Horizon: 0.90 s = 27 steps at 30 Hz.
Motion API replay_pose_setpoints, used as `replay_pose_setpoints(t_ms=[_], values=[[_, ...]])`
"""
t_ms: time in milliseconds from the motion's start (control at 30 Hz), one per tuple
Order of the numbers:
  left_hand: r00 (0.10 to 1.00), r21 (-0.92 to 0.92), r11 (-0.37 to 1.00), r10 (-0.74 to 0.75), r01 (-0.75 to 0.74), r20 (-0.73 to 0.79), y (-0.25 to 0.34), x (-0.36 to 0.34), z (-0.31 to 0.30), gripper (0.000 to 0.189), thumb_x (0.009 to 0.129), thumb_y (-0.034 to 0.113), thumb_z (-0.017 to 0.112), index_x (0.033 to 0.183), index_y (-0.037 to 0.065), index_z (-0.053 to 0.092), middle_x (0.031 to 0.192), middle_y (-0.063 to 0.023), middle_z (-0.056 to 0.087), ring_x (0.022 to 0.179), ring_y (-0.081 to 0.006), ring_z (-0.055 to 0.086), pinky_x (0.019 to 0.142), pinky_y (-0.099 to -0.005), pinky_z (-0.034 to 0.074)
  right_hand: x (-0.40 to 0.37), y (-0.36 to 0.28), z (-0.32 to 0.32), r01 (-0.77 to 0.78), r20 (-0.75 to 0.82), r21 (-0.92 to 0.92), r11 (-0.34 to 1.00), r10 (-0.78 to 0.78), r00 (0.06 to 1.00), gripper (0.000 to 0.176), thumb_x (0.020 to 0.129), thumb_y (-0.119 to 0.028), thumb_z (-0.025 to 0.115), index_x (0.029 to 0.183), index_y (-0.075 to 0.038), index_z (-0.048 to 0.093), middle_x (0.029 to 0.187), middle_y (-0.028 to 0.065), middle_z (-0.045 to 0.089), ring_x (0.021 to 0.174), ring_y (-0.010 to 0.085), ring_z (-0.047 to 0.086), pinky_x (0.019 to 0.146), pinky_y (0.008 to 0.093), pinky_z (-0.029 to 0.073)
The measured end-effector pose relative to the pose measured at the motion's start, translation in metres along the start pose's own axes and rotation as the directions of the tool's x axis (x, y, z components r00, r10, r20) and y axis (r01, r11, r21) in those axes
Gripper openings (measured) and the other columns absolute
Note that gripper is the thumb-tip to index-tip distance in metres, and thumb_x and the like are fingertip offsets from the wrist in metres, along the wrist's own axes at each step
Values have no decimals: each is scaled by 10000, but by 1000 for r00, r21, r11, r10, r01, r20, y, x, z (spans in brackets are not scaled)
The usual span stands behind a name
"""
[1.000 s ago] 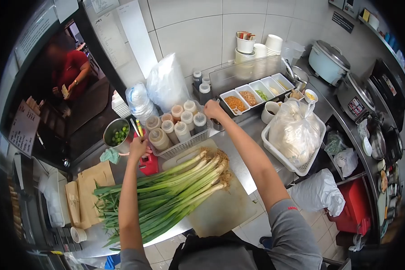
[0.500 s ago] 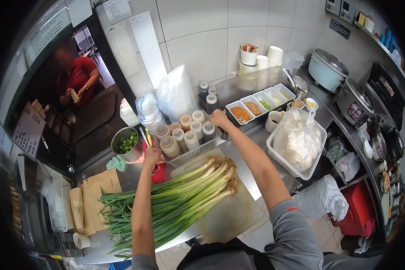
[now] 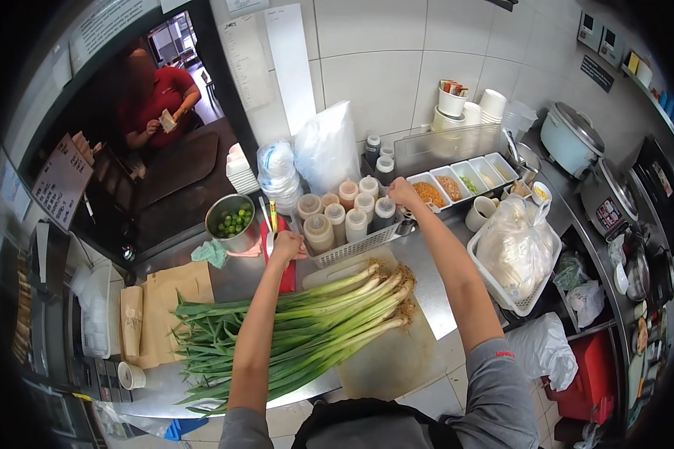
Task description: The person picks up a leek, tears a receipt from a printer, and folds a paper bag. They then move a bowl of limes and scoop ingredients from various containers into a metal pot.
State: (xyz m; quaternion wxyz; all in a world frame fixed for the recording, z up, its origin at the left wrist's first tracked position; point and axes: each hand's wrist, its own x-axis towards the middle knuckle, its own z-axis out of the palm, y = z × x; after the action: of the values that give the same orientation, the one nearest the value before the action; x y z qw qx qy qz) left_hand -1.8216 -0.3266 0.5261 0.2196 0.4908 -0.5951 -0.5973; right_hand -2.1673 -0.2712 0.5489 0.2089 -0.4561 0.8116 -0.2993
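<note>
My left hand [image 3: 286, 245] is closed at the left end of a white plastic basket [image 3: 356, 249] of capped squeeze bottles [image 3: 356, 223]. Beside its fingers a yellow marker-like stick [image 3: 274, 215] and a pale thin handle [image 3: 264, 213] stand up over a red item [image 3: 287, 278]. What these fingers hold is hidden. At the basket's right end my right hand [image 3: 406, 194] is closed, next to a small dark metal container [image 3: 405, 223]; its grip is hidden too. Below my hands, a large pile of leeks [image 3: 299, 329] lies across a cutting board [image 3: 397, 363], roots to the right.
A metal pot of green limes [image 3: 232, 223] stands left of the basket. Right are topping trays [image 3: 463, 184], a bagged load in a white crate [image 3: 513, 258] and rice cookers [image 3: 573, 138]. Brown paper [image 3: 174, 299] lies at left. Beyond the hatch stands a person in red [image 3: 157, 108].
The view has shifted, so the counter appears farther right. My left hand has moved slightly right, closer to the basket. My right hand stays at the basket's right end.
</note>
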Motion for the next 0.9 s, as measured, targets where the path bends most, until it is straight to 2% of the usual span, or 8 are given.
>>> replay_pose_setpoints(t_ms=[233,367,400,467,567,667,767,900], values=[[997,-41,998,-35,38,68,2,-1,-4,192,857,129,522,776,-35,578,660,-108,579,542,-199,608,480,-321,545,-1,0,-1,28,10,-43,999,-28,1000,104,717,-71,584,701,17,638,568,134,606,416,204,566,426,323,454],[995,251,967,7,-33,102,34,-21,-22,199,843,132,507,801,-40,595,672,-133,605,538,-224,636,434,-310,525,-3,-38,-28,19,99,-255,967,7,995,157,755,-118,578,812,11,644,660,156,635,538,257,620,540,375,504],[986,319,933,157,-169,62,56,-26,-32,194,829,127,516,787,-40,604,670,-128,610,533,-219,632,446,-314,517,-12,-57,-31,196,-208,-438,878,-311,928,221,769,-177,608,931,-28,633,780,170,642,722,312,632,694,418,508],[795,596,668,601,-446,-79,101,-21,-52,179,787,132,561,717,-23,619,660,-115,621,552,-253,622,530,-352,493,-13,-121,-51,246,-269,-323,914,-337,902,479,737,-260,670,1160,-104,510,1146,197,507,990,359,543,802,436,478],[539,826,347,840,-444,-63,144,27,-72,613,610,109,743,1160,102,474,929,-184,536,943,-358,553,759,-386,466,-21,-197,-54,413,-343,-312,855,-507,790,792,627,-331,763,1300,-238,357,1410,205,157,1135,451,402,802,515,468],[770,839,437,637,-323,-36,167,63,-66,791,508,153,798,1201,156,417,1034,-221,487,980,-413,521,838,-401,454,-7,-227,-25,269,-187,-463,845,-389,902,868,541,-352,806,1287,-322,364,1415,193,80,1148,514,336,776,590,457],[804,784,461,589,-416,81,152,118,-70,874,431,189,822,1198,196,402,1108,-242,429,976,-440,517,870,-413,449,8,-224,-10,261,-189,-476,840,-388,902,813,483,-226,835,1182,-294,427,1359,169,160,1129,500,321,744,560,492],[863,753,627,476,-200,-167,162,106,-46,778,478,195,798,1156,265,423,1191,-220,360,981,-422,528,813,-428,477,39,-200,15,301,-359,-428,852,-466,809,516,642,-33,687,1058,-257,477,1248,132,270,1036,421,380,677,508,517]])
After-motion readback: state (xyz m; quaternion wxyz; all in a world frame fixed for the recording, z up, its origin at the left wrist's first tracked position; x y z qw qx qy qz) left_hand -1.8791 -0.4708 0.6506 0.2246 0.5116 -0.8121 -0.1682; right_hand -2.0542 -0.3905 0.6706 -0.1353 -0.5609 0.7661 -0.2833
